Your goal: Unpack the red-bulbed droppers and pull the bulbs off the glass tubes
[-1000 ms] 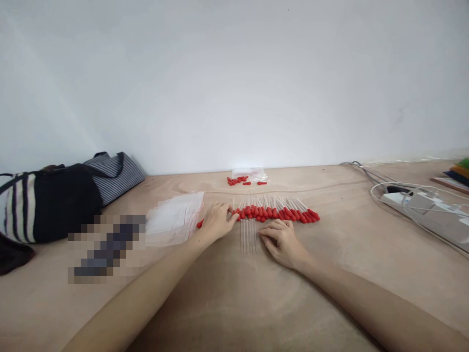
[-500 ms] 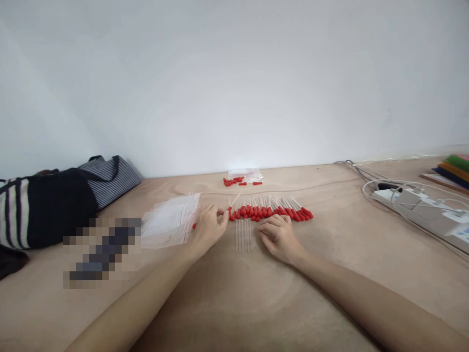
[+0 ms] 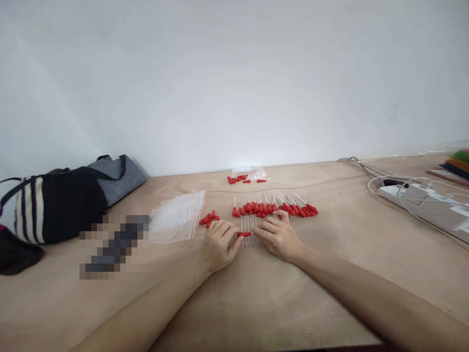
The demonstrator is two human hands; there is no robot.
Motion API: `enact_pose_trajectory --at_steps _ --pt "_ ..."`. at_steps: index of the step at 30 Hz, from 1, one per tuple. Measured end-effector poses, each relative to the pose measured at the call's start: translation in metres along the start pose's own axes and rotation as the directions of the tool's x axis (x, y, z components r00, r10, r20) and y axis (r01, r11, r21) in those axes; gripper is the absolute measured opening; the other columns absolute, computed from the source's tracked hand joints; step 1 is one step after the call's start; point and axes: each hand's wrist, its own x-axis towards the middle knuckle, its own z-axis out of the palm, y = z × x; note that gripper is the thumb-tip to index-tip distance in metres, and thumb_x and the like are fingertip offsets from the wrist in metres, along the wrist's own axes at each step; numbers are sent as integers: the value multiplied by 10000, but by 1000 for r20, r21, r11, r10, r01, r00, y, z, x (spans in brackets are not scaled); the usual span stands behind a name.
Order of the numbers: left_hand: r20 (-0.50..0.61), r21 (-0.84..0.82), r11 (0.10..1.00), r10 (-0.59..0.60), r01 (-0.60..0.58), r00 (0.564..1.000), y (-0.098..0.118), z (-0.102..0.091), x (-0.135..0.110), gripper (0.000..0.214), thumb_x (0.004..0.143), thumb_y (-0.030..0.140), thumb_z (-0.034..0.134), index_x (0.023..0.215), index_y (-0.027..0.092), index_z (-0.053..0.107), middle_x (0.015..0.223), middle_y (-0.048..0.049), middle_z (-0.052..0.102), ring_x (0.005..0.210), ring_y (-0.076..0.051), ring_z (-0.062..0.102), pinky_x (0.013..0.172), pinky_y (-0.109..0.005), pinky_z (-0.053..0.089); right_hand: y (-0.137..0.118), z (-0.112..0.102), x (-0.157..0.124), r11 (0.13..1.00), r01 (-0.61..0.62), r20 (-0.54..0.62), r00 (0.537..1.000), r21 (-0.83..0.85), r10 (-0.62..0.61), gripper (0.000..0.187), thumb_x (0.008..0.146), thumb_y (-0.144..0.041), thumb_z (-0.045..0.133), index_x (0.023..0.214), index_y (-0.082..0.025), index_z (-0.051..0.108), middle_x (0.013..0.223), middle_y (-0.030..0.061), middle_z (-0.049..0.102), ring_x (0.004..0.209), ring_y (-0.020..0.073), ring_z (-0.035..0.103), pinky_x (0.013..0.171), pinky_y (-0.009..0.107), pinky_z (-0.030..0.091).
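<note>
My left hand (image 3: 220, 242) pinches a small red rubber bulb (image 3: 244, 234) between thumb and fingertips, held sideways just above several bare glass tubes (image 3: 248, 226) lying on the wooden table (image 3: 256, 303). My right hand (image 3: 277, 234) rests with curled fingers on the right side of those tubes, its fingertips close to the bulb. Behind the hands lies a row of glass droppers with red bulbs (image 3: 276, 208). A few loose red bulbs (image 3: 208, 218) lie to the left of the row.
Clear zip bags (image 3: 178, 215) lie left of the hands, and a dark striped bag (image 3: 62, 198) sits at the far left. A small bag with loose red bulbs (image 3: 246, 177) is near the wall. A power strip with white cables (image 3: 425, 198) is at right.
My left hand has drawn back from the left end of the dropper row to the bare tubes, now pinching a red bulb. My right hand shifted slightly toward it.
</note>
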Motion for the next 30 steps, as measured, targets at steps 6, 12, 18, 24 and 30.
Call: enact_pose_trajectory --at_steps 6,12,18,24,30 --pt "42 -36 999 39 -37 998 1 6 3 204 859 308 447 788 193 599 723 -19 623 704 -159 504 699 -320 315 -1 -2 -1 1000 25 30 999 -8 -25 287 832 -120 353 845 -224 621 601 -14 550 641 110 461 847 360 197" --pt "77 -33 997 66 -63 995 0 9 2 259 875 274 415 707 184 590 663 -18 601 679 -151 484 728 -335 299 2 -3 -3 998 37 58 997 45 -40 273 827 -130 365 806 -216 623 558 -27 510 611 99 446 818 349 199" --pt "60 -53 996 78 -75 995 -3 8 -2 244 873 238 410 709 190 585 670 -10 606 686 -147 496 737 -346 308 2 -7 -6 998 49 45 998 38 -51 288 837 -138 352 793 -211 627 551 -24 511 600 100 444 817 350 205" --pt "-76 -212 965 -171 152 982 -27 -7 0 207 863 268 414 781 192 589 738 -30 588 720 -149 535 692 -291 418 19 -12 -16 984 -170 27 985 48 169 234 839 -179 401 878 -200 631 713 24 602 675 130 497 801 358 242" --pt "20 -201 919 -343 340 939 -46 -30 7 212 808 245 431 872 181 623 818 -37 535 728 -137 565 629 -252 466 19 2 -14 948 -302 109 950 104 291 378 787 -78 357 1071 -184 583 893 83 587 790 164 520 736 339 327"
